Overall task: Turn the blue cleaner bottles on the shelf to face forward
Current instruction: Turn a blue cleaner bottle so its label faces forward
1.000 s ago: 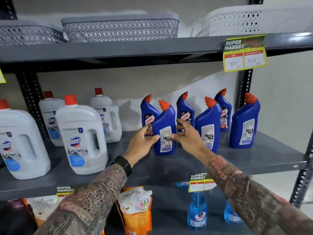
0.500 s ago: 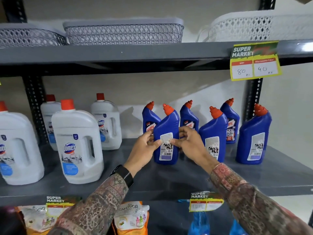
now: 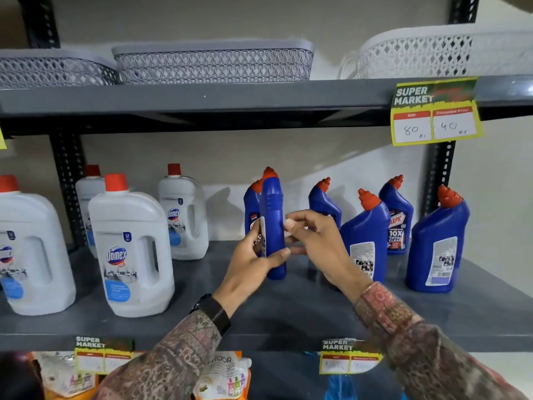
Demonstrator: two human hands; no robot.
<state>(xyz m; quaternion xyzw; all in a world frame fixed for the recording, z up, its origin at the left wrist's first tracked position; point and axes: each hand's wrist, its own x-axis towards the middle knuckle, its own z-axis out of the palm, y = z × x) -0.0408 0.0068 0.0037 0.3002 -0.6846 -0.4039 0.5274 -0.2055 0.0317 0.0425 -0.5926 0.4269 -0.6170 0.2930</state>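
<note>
**Blue bottle edge-on between two hands**

Gripped by the left hand [image 3: 253, 264]: one blue cleaner bottle [image 3: 274, 226], upright, base at or just above the grey shelf [image 3: 288, 313], narrow side turned toward the camera, label edge peeking out at its left. Thumb across the near face, fingers wrapped round the left side. Just right of it, the right hand [image 3: 320, 249], fingers loosely curled and parted, fingertips close to the bottle's right edge; contact impossible to tell.

Directly behind, partly hidden, a second blue bottle [image 3: 251, 209] with its front label showing. Farther right, five-in-all continued: a far bottle [image 3: 324, 203] behind the right hand, a near bottle [image 3: 366, 241] showing its white back label, a far bottle [image 3: 398, 217] with front label forward, and a rightmost bottle [image 3: 438, 243] also back label out.

At left on the same shelf, white jugs [image 3: 132, 249] with red caps. Above, lattice baskets [image 3: 213, 63] and a yellow price tag [image 3: 435, 114].
</note>
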